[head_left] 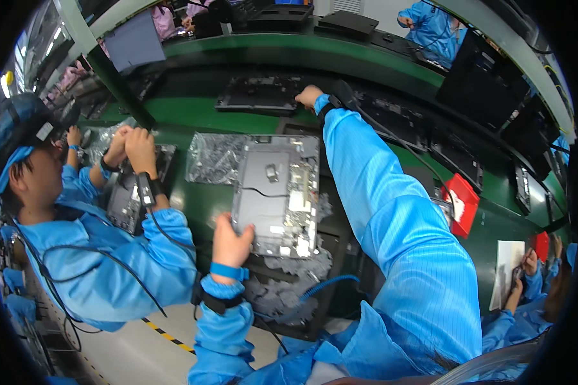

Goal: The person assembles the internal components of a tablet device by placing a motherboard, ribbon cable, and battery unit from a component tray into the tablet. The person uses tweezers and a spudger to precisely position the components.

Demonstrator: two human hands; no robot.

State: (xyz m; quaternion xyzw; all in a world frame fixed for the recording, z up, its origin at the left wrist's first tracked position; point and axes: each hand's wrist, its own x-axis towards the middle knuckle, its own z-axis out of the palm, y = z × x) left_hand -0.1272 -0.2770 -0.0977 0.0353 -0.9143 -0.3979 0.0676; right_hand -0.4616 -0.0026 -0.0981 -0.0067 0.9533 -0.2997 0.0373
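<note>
My left hand [231,242] grips the near left corner of a grey opened laptop chassis [277,192] with exposed boards, lying on a dark foam mat [305,292]. My right arm stretches far forward. My right hand [309,97] touches the near right corner of a black flat chassis [260,94] on the green conveyor belt [192,110]; whether the fingers hold it is not clear. Both wrists wear blue sleeves and black straps.
A co-worker in blue on the left has both hands [130,145] on another dark unit [127,199]. A crumpled plastic bag [214,157] lies left of my chassis. More black units [398,119] and a red tag [462,204] sit to the right. Another person [533,282] sits lower right.
</note>
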